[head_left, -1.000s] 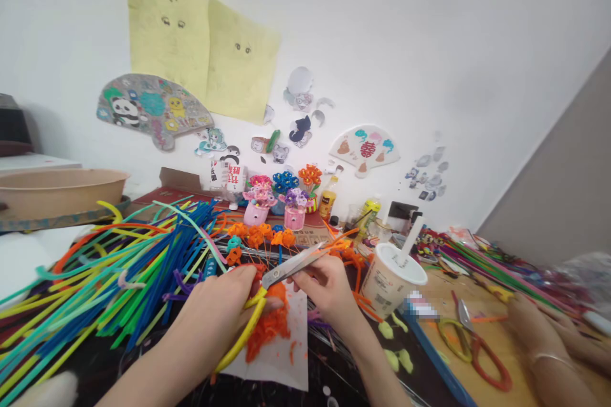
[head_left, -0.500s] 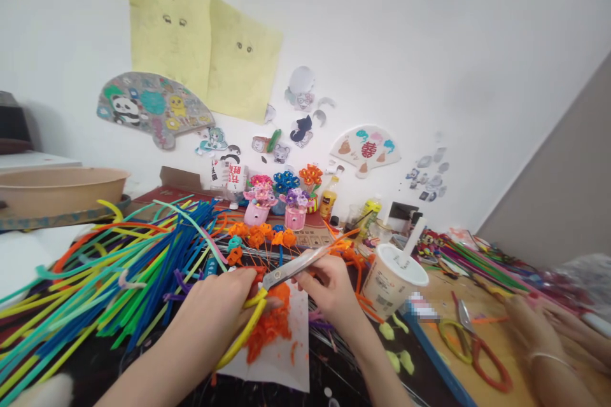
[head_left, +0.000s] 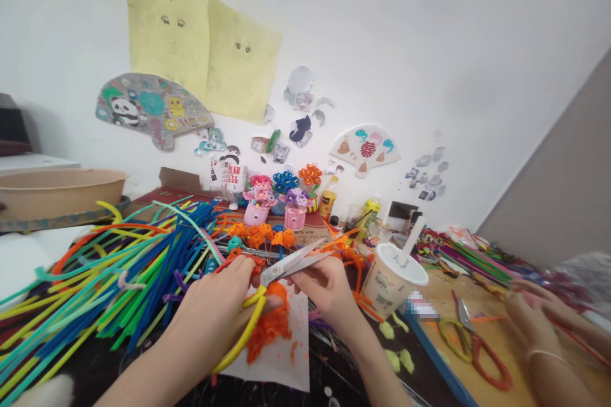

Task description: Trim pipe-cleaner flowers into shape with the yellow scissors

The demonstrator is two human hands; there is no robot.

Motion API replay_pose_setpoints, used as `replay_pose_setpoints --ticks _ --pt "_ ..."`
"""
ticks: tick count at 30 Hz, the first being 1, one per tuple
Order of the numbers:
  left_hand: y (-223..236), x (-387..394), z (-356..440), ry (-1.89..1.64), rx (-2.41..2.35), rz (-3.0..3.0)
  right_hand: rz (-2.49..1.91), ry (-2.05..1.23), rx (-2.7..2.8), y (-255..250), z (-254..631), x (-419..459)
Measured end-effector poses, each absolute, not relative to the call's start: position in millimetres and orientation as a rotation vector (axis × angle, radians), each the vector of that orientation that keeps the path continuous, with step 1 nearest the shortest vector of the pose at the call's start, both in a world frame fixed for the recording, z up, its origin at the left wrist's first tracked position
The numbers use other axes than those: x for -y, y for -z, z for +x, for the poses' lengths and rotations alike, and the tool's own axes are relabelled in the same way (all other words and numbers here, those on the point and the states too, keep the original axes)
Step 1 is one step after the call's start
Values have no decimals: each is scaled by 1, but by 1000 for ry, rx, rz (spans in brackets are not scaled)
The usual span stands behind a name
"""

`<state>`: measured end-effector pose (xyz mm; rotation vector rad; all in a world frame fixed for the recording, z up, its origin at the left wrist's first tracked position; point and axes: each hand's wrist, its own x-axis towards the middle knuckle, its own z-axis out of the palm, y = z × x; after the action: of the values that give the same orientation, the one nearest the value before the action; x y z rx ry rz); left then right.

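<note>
My left hand [head_left: 224,299] is closed around scissors [head_left: 286,267] with yellow handles, their blades parted and pointing up to the right. Just right of the blades, my right hand [head_left: 324,286] is pinched shut on an orange pipe cleaner [head_left: 335,245], mostly hidden by the blades and fingers. Below both hands, a heap of orange fuzz [head_left: 270,331] lies on white paper [head_left: 298,356]. Beyond the blades sit orange pipe-cleaner flower heads [head_left: 258,236].
Many coloured pipe cleaners [head_left: 143,273] spread across the left side. Potted pipe-cleaner flowers [head_left: 294,210] stand behind. A paper cup [head_left: 389,286] with a straw is right of my hand. Farther right lie other scissors [head_left: 470,337] beside another person's hands [head_left: 529,318].
The scissor blades, nearly closed before, are now spread apart. My hands have stayed in about the same place. The other person's hands have shifted slightly.
</note>
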<state>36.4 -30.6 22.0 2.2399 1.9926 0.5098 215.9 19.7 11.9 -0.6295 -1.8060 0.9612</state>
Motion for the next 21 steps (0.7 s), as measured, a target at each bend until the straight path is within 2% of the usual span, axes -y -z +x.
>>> replay_pose_setpoints --ticks 13,21 --pt "-20 29 37 -459 -1968 2253 -651 -779 1923 -13 217 -19" --pt "-18 29 35 -464 -1956 2259 -725 -788 1899 -7 219 -22"
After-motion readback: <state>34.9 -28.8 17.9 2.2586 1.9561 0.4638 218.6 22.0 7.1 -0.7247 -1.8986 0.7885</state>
